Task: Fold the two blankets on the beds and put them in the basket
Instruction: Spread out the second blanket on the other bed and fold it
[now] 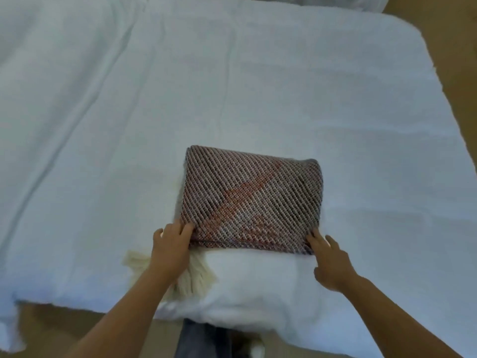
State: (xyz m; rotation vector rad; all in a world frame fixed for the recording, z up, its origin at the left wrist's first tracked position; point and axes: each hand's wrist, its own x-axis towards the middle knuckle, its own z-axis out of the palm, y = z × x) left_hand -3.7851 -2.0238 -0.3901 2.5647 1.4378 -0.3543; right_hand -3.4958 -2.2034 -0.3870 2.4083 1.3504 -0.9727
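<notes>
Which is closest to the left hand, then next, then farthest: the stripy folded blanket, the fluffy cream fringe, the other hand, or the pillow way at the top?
1. Folded blanket and cream fringe: both touch the left hand, too close to call.
2. Right hand, across the blanket's near edge.
3. Pillow, at the bed's far end.

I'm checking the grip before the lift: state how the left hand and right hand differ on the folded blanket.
The left hand curls at the folded blanket's near-left corner; the right hand lies flatter, fingers extended, at the near-right corner. Cream fringe shows beside the left hand, none beside the right. Both touch the near edge.
</notes>
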